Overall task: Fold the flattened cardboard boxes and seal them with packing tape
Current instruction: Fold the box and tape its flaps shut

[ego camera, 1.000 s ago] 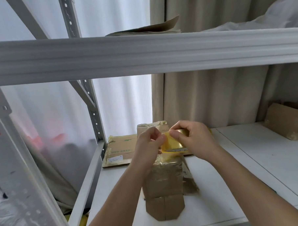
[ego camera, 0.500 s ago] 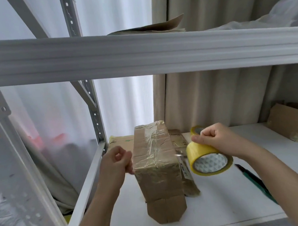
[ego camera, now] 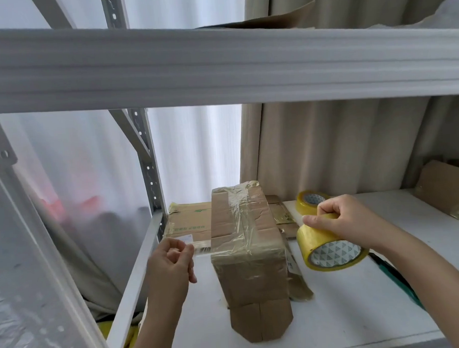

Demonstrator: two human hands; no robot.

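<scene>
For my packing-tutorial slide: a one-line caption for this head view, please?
Right hand grips a yellow packing-tape roll while the left hand pinches its clear strip across a brown cardboard box.

Both bare forearms reach forward from the bottom edge. The left hand (ego camera: pixel 171 263) is raised at the left, back toward the camera, thumb and forefinger pinched together and the other fingers curled loosely. The right hand (ego camera: pixel 341 223) is held higher at the right, knuckles up, fingers curled downward in a grip.
</scene>
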